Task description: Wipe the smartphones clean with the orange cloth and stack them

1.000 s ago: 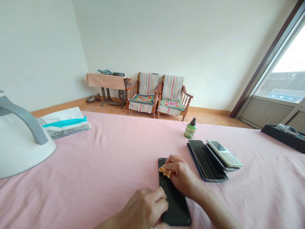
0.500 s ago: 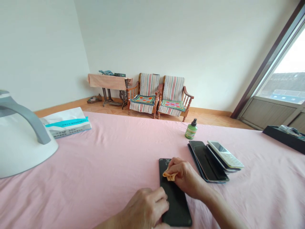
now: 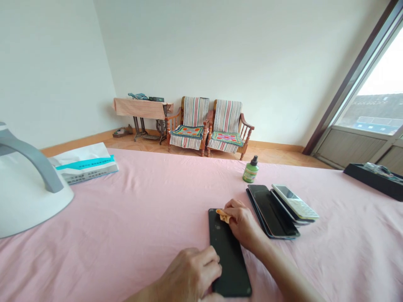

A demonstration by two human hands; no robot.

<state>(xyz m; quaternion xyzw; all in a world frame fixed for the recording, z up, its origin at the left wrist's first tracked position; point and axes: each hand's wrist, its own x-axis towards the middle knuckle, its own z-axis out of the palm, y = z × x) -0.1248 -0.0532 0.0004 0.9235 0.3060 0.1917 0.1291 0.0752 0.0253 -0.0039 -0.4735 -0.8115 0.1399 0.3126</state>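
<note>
A black phone (image 3: 227, 256) lies face up on the pink cloth in front of me. My left hand (image 3: 190, 277) rests curled against the phone's near left edge, fingers pressed on it. My right hand (image 3: 242, 224) pinches a small orange cloth (image 3: 223, 215) against the phone's far end. To the right sits a fanned stack of phones (image 3: 273, 209), dark ones below and a white keypad phone (image 3: 296, 203) on top. Behind them stands a small green spray bottle (image 3: 251, 171).
A white and grey lamp base (image 3: 25, 188) fills the left edge, with a white and teal packet (image 3: 85, 161) behind it. A black tray (image 3: 374, 178) sits far right. Two wooden chairs (image 3: 208, 128) and a covered sewing table (image 3: 141, 111) stand by the far wall.
My right hand slid the orange cloth toward me and right, then back up to the phone's far end. The left hand stayed put on the phone.
</note>
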